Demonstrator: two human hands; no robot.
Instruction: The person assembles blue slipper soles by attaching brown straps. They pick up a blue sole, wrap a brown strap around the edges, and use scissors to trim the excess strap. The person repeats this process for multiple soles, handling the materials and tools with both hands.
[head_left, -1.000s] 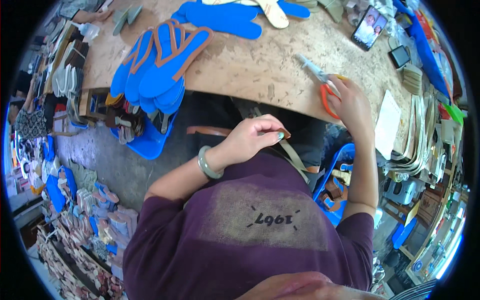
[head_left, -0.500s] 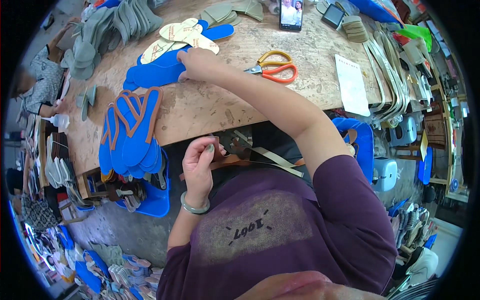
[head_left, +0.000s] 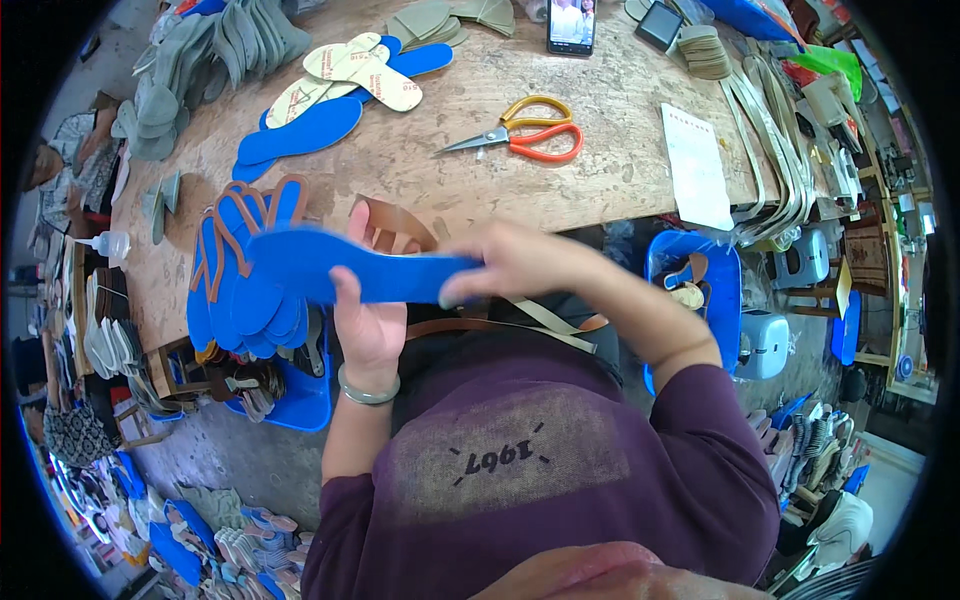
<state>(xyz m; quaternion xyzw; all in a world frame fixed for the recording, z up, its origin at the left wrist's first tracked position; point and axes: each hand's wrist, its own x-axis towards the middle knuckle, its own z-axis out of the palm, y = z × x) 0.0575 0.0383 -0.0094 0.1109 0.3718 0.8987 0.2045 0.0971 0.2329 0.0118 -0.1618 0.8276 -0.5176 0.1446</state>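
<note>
A blue shoe insole [head_left: 400, 278] lies crosswise in front of me, a little blurred by motion. Its right end is pinched in my right hand [head_left: 505, 262]. My left hand [head_left: 370, 335] has its thumb over the front of the insole and its fingers behind, partly hidden. A brown strip [head_left: 408, 222] loops out above the insole, by those left fingers. To the left, blue insoles edged with brown V-shaped straps [head_left: 262, 300] lie fanned at the table edge. Loose blue insoles [head_left: 310, 133] and cream printed ones [head_left: 375, 78] are farther back.
Scissors with orange and yellow handles [head_left: 540, 130] lie on the wooden table [head_left: 600, 180]. Around them are a phone [head_left: 571, 28], a white paper sheet [head_left: 697, 165], grey insole stacks [head_left: 265, 40] and pale strips [head_left: 775, 165]. A blue bin [head_left: 695, 330] stands below the right edge.
My right hand has taken a blue insole from the pile and brought it back toward me. My left hand now has its thumb on it, with the brown strip raised behind.
</note>
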